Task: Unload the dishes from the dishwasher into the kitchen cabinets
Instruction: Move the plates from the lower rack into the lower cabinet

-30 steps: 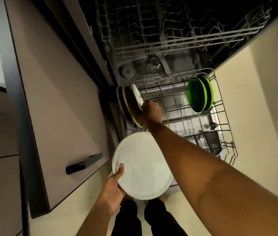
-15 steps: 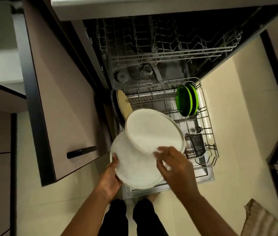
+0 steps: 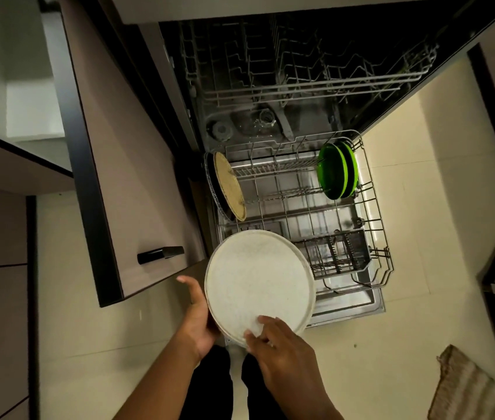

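Glossy tiled floor, wire rack, round speckled plates

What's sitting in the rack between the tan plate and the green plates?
No dishes: in the head view, only bare wire tines of the lower rack lie between the tan plate and the green plates.

Home kitchen.
Open dishwasher with pulled-out rack holding plates, flanked by handled cabinet door, over tiled floor.
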